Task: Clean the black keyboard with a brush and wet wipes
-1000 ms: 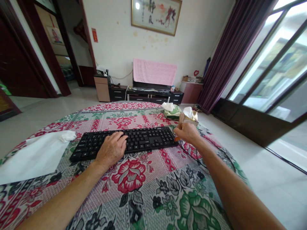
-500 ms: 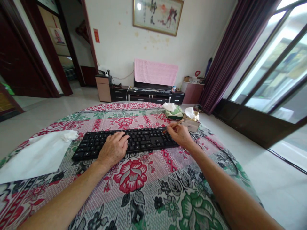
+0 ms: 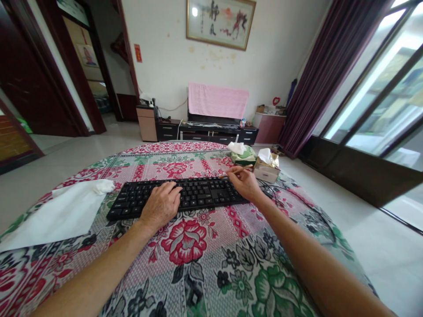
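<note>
A black computer keyboard (image 3: 194,193) lies across the flowered tablecloth in front of me. My left hand (image 3: 161,203) rests on its middle keys, palm down with the fingers stretched out. Over the right end of the keyboard, my right hand (image 3: 243,181) is closed around a slim wooden-handled brush (image 3: 246,167). The brush slants, with its brownish tip pointing left near the top row of keys. Whether the tip touches a key I cannot tell. Part of the number keys is hidden under my right hand.
A white cloth or tissue (image 3: 62,213) lies on the tablecloth (image 3: 185,273) at left. Two tissue boxes, one green (image 3: 243,155) and one beige (image 3: 267,168), stand beyond my right hand. A black cable (image 3: 307,202) curves along the right side of the table.
The brush tip has shifted left and away from me, toward the keyboard's far edge. My left hand stays at the same place on the keys. The whole view has slid slightly.
</note>
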The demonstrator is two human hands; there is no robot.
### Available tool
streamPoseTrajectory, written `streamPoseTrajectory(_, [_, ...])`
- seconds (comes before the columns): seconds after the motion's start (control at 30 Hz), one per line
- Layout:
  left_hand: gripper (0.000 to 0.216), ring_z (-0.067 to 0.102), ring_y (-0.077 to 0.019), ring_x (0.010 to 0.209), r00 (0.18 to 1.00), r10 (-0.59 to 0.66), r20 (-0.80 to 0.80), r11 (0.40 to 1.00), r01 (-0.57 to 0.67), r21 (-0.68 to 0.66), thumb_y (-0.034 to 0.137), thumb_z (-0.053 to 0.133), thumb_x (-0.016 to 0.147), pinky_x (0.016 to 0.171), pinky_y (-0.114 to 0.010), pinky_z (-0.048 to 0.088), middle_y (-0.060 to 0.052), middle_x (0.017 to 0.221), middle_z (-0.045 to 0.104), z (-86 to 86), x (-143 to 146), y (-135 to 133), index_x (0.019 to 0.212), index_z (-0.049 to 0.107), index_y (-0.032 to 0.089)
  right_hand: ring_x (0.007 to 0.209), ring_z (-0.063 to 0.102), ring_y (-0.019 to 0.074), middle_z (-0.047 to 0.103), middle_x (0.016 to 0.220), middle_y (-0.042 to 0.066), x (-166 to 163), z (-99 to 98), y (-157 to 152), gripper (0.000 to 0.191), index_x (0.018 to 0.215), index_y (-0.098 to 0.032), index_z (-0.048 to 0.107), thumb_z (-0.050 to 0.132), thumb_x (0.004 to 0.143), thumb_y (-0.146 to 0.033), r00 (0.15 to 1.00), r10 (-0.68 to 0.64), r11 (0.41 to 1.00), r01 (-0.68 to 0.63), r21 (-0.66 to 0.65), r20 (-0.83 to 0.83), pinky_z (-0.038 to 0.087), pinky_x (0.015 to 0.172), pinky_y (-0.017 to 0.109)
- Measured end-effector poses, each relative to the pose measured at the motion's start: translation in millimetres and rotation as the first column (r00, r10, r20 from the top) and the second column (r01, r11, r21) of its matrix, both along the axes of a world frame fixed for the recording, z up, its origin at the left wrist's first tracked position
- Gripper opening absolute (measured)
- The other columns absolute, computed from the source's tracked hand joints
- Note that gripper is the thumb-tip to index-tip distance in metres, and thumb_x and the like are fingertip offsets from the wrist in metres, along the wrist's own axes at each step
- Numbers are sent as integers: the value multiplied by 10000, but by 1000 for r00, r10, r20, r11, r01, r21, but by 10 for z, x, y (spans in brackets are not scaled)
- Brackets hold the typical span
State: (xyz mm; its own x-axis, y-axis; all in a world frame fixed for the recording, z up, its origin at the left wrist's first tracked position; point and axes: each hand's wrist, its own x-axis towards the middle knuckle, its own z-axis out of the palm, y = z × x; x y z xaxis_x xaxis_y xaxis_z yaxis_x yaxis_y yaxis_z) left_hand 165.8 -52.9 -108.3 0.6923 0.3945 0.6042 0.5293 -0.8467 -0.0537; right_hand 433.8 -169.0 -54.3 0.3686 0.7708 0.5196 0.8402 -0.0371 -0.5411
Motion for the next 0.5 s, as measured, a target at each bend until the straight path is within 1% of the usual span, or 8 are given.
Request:
streamPoseTrajectory(0.07, [315,553,-280,1137,1000,3,-3,1000,-3,3,228,437,902,909,-442,470,-138,1200,620,2,-1,-2,1120,651,150,738,642,162,702,790,38,-103,-12,104,217,838,-171,669,481,831,-279,995,95,995,-95,-27,0,428,668,223])
streamPoseTrajectory(0.1, [315,554,-278,1135,1000,3,-6,1000,-3,5,228,438,901,909,-440,470,-137,1197,621,3,-2,-2,1119,652,152,741,645,166,704,787,44,-146,-9,157,218,832,-168,671,481,832,-275,996,92,994,-91,-59,10,429,669,222])
streamPoseTrajectory(0.13, [314,554,-277,1133,1000,2,-7,1000,-2,8,228,438,901,908,-438,470,-136,1196,622,5,-3,-2,1118,652,152,736,649,174,706,776,56,-173,1,206,231,818,-160,673,476,837,-279,998,52,994,-49,-99,24,429,665,225])
streamPoseTrajectory(0.2, [314,556,-277,1129,1000,1,-9,1000,-1,12,229,438,900,906,-439,471,-135,1196,622,8,-3,-3,1117,652,153,732,657,199,709,764,98,-166,38,280,284,787,-139,680,456,853,-300,994,-86,977,97,-187,67,429,658,240])
streamPoseTrajectory(0.3, [314,556,-279,1125,1000,3,-12,1000,-3,13,228,437,901,903,-444,473,-137,1195,622,13,-1,-7,1117,651,148,767,670,243,712,796,166,0,108,306,343,797,-106,698,434,864,-314,943,-294,901,327,-285,153,432,668,265])
streamPoseTrajectory(0.4, [318,554,-283,1123,1000,7,-20,1000,-6,14,223,440,899,896,-448,476,-138,1195,622,15,2,-9,1124,649,136,799,673,263,709,825,199,225,147,246,365,845,-79,709,411,861,-290,882,-447,839,472,-272,152,438,692,281])
streamPoseTrajectory(0.43, [319,554,-285,1123,1000,7,-23,1000,-6,14,223,441,899,894,-448,477,-138,1196,621,14,3,-9,1125,648,133,797,671,262,708,815,194,276,146,221,368,841,-77,710,407,858,-286,874,-471,838,485,-250,118,439,694,283])
streamPoseTrajectory(0.5, [320,552,-286,1124,1000,6,-27,1000,-6,15,223,442,899,896,-449,476,-137,1196,619,13,3,-7,1124,649,131,793,665,245,710,799,149,312,125,186,351,848,-96,708,419,846,-295,909,-416,894,412,-176,13,443,694,275])
